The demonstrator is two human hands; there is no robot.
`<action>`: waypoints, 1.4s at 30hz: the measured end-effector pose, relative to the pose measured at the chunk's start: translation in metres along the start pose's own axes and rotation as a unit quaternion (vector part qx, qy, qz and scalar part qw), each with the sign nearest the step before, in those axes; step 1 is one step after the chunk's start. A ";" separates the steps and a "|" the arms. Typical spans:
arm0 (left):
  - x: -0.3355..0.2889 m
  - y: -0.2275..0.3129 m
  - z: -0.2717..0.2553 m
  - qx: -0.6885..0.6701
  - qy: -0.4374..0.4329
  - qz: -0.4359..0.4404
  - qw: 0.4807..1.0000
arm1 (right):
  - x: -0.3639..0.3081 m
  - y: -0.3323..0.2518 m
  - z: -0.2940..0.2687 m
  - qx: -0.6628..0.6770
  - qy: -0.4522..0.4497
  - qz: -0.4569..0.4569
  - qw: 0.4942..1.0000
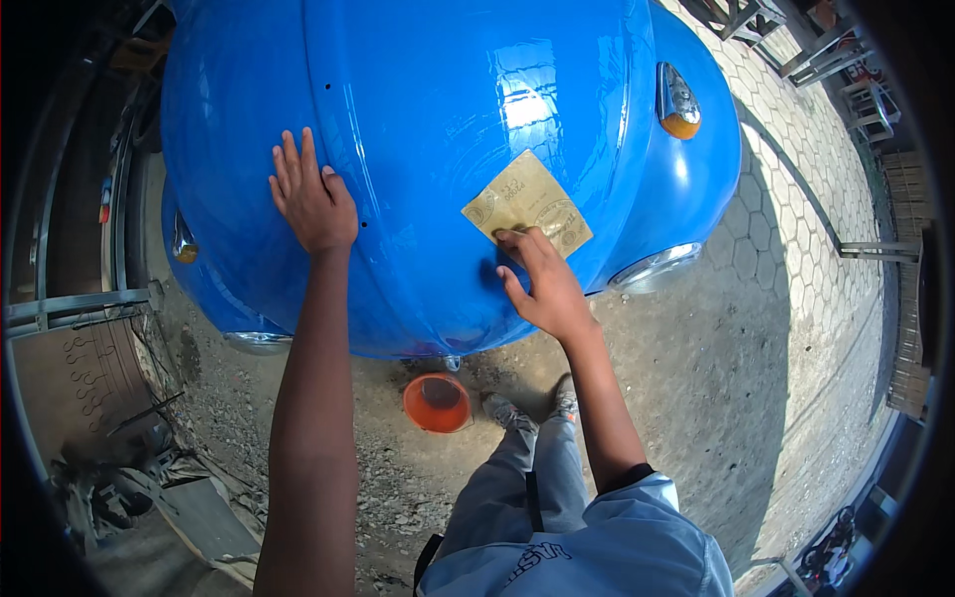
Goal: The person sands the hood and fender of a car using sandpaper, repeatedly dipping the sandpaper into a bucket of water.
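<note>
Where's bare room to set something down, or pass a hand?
Passing: the curved blue hood, between the left hand and the tan sheet the right hand touches. Set-down: shaded floor right of the shoes, up to the sunlit strip. Crowded: the orange bucket and shoes sit close together by the hood's front edge.

Car front (428,129) above, bucket (417,410) below

On the car front, the left hand (313,204) lies left of centre; a paper sheet (522,194) lies to its right, with the right hand (547,289) at the sheet's lower edge. Toward the upper right of the frame, a signal lamp (679,99) sits on the fender (711,169), a headlamp (657,269) below it. The bucket stands on the ground (696,418) at lower centre, just left of the shoes (508,410). Paving (816,169) runs along the frame's right side, beyond the car front.
</note>
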State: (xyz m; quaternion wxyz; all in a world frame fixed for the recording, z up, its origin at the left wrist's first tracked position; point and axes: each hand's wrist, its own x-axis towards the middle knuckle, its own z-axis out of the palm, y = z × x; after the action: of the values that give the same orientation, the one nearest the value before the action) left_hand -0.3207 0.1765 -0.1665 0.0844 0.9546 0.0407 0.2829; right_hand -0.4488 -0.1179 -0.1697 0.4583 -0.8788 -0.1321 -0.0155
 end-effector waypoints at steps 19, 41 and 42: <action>-0.001 0.002 -0.002 -0.006 -0.004 0.004 1.000 | 0.110 0.061 -0.012 -0.250 0.285 0.030 0.925; 0.001 0.004 -0.006 -0.002 -0.024 -0.006 1.000 | 0.221 0.137 -0.140 -0.238 0.276 0.022 0.931; 0.001 0.003 -0.004 -0.006 -0.021 -0.003 1.000 | 0.200 0.133 -0.131 -0.224 0.274 0.019 0.935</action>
State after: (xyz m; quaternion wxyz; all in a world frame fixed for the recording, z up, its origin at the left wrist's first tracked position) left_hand -0.3222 0.1747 -0.1618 0.0915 0.9597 0.0399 0.2627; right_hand -0.2109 -0.2525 -0.1706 0.2680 -0.9228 0.0222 -0.2759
